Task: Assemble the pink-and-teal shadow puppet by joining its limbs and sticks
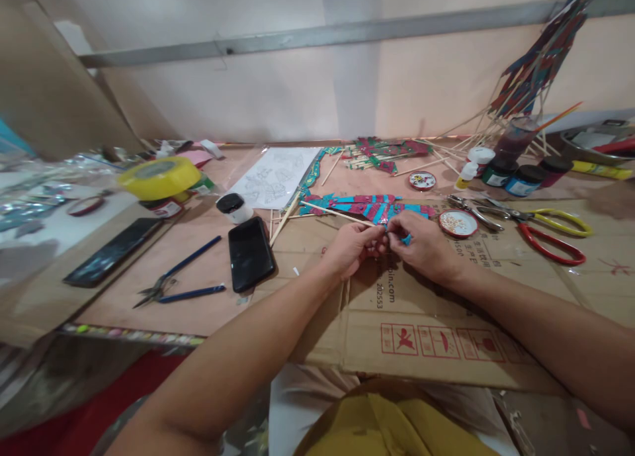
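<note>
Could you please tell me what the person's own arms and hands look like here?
The left arm and right arm are bare, with no sleeve showing and nothing visible on either wrist. The left grip and right grip are ordinary human hands without gloves. Between the arms, a mustard-yellow garment shows at the bottom edge.
</note>
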